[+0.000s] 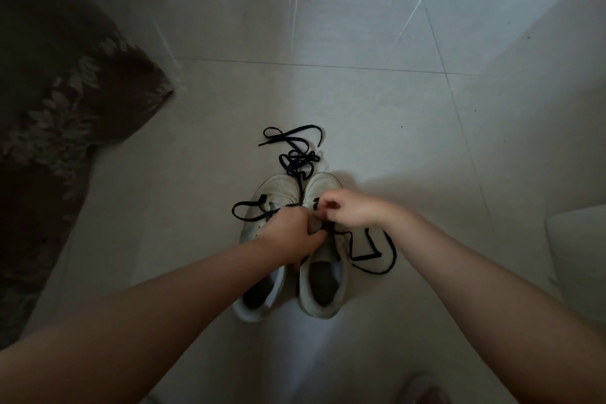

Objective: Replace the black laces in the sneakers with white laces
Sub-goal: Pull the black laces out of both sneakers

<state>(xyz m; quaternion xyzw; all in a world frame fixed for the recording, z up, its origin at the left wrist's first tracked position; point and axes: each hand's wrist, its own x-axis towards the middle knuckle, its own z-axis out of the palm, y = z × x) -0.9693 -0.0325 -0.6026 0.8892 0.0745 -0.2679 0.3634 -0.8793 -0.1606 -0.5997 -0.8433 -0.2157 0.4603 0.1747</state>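
2 worn white low-top leather sneakers stand side by side on the pale glossy tiled floor [360, 102], toes pointing far, heels near: left sneaker [278, 187] and right sneaker [323, 275]. A loose flat black fabric lace [295, 154] lies in a tangle just beyond the toes, its tail running back between the shoes; a black loop [244, 208] also lies across the left sneaker and onto the floor to its left, and whether it belongs to that tangle cannot be told. A second black lace [370, 256] remains partly threaded in the right sneaker, with its slack looped on the floor to the right. Both hands meet over the right sneaker's eyelet area. The left hand [290, 233] curls around the shoe's upper near the tongue, apparently steadying it. The right hand [347, 210] is curled tight, fingers appearing to pinch the lace at an eyelet, though the contact itself is hidden. Judgement: removal stage, roughly 1 shoe cleared; no white laces are in view. The lace is light, limp and prone to snagging, so best taken close to the eyelet and drawn out one crossing at a time; the sneaker is light and slides easily on tile, so it needs bracing. A dark floral-patterned fabric [55, 102] lies at the far left.
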